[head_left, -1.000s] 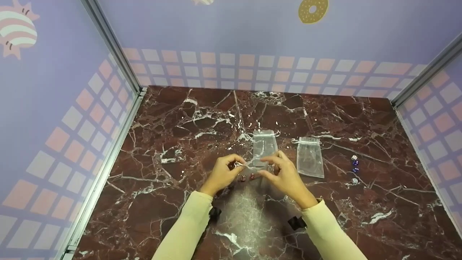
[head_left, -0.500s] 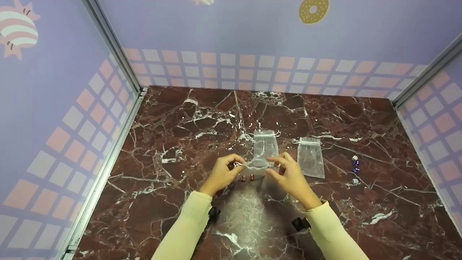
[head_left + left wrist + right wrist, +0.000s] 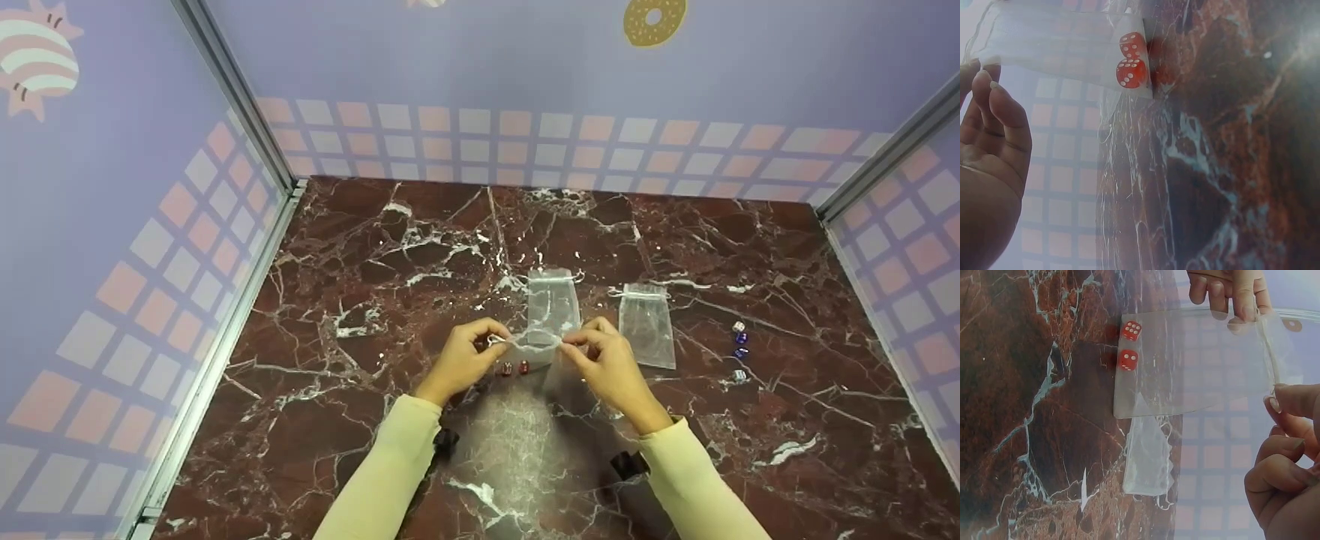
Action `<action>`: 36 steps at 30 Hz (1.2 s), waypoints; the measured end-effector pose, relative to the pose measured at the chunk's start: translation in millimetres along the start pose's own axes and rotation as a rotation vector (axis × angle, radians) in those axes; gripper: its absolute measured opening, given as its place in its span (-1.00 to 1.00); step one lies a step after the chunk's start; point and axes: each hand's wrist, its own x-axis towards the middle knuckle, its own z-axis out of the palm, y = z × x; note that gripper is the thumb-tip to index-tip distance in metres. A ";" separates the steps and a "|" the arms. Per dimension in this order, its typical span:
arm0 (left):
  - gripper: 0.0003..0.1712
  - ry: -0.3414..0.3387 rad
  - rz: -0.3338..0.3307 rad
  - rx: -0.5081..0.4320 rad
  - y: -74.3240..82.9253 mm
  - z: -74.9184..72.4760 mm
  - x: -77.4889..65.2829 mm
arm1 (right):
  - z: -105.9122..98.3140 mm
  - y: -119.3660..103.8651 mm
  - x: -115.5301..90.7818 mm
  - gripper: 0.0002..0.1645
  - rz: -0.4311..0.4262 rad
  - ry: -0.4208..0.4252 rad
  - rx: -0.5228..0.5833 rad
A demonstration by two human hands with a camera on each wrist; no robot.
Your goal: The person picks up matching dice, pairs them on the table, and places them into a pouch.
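White sheer bag (image 3: 1202, 363) hangs below left hand (image 3: 466, 358) and right hand (image 3: 613, 369), each pinching rim — red dice (image 3: 1130, 73) at bottom.

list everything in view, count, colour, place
Sheer drawstring bag: one, white, front centre, held
Translucent cube dice: two, red, inside it
Sheer flat pouches: two, white, one beyond, one rightward
Small cube dice: four, two blue, two whitish, right side
Marbled tabletop: one, dark red, white-veined, underneath
Printed wall panels: three, lilac, left, back, right
Metal corner posts: two, grey, back corners
Wrist devices: two, black, inner wrists
Long sleeves: two, cream, forearms
Left hand: one, bare, fingers pinching bag
Right hand: one, bare, fingers pinching bag
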 end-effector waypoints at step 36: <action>-0.88 0.079 0.084 0.054 0.7 -20.1 -0.8 | -7.1 8.1 1.7 -0.89 -0.053 -0.067 0.002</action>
